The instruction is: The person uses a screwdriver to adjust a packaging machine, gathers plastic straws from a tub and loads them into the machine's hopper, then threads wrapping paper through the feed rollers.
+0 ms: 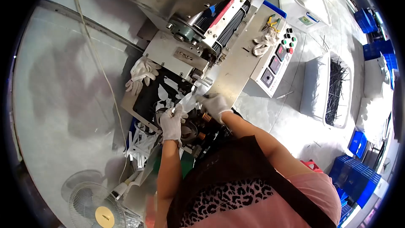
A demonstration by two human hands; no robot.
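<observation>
My left hand (171, 126), in a white glove, is closed with its fingertips at the lower end of a thin white strip (185, 101). My right hand (216, 106), gloved too, has its fingers pressed together beside the strip's upper part, just below the metal head of the machine (203, 81). Whatever it pinches is too small to make out. Below and between my hands are dark machine parts with copper-coloured springs (206, 117). Scraps of white film (163, 93) lie on the black bed left of the strip.
White gloves (144, 72) rest at the machine's left corner; another glove (265, 43) and yellow pliers (271, 23) lie by the control panel (276, 61). White offcuts (142, 145) fill a spot below left. A fan (95, 209) stands near. A bin (316, 88) of dark strips stands right.
</observation>
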